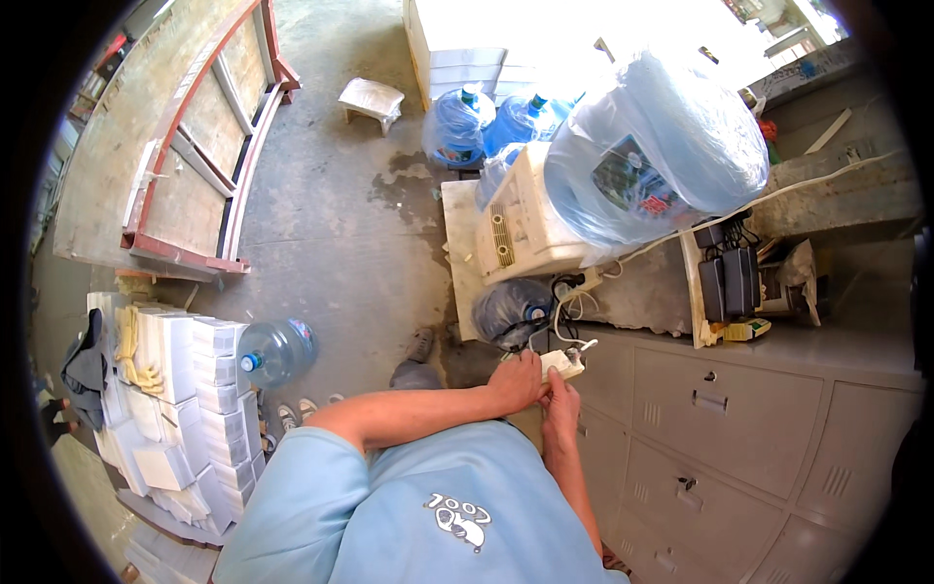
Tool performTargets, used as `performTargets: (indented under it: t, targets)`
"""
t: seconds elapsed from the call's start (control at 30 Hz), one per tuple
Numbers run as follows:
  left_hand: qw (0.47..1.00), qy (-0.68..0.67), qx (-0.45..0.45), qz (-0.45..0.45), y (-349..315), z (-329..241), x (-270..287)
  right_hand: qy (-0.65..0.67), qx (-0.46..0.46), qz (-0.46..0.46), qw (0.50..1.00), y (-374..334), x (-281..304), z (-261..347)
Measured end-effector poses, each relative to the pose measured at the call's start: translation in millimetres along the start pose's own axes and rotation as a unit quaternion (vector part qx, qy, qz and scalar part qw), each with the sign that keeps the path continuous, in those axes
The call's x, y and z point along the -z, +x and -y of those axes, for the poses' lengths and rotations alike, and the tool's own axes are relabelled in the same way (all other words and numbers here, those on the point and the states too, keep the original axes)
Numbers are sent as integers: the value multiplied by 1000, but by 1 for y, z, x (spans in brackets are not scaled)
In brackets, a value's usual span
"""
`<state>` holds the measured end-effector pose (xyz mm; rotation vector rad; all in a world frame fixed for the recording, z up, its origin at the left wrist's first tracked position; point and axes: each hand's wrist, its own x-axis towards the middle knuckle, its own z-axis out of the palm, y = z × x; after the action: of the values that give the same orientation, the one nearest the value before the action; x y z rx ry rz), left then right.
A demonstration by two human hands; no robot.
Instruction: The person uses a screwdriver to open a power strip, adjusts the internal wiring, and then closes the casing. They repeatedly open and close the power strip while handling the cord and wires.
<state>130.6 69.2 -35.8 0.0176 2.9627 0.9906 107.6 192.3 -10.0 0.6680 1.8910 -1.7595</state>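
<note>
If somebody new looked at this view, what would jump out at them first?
Probably the huge plastic-wrapped water bottle on the cream water dispenser, upper right of centre. Next, near the middle, the left hand and right hand holding what looks like a white power strip. Then the grey metal lockers spreading across the lower right.

The left fingers (529, 361) and right fingers (557, 383) hold a white power strip (561, 364) near grey metal lockers (725, 414).

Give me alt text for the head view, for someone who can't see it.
The left hand and right hand hold what looks like a white power strip near grey lockers. Beyond, a plastic-wrapped water bottle tops a cream dispenser.
</note>
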Motion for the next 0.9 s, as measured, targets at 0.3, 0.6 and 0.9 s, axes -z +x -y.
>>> performTargets:
  t: [0.3,0.6,0.9]
  targets:
    - [977,-181,54,94,-1,4,26,85,42,-11,995,-1,10,-16]
    - [829,-425,129,340,30,21,16,137,84,34,986,-15,59,-21]
    - [665,-579,150,447,53,-14,6,188,87,104,973,-19,85,-10]
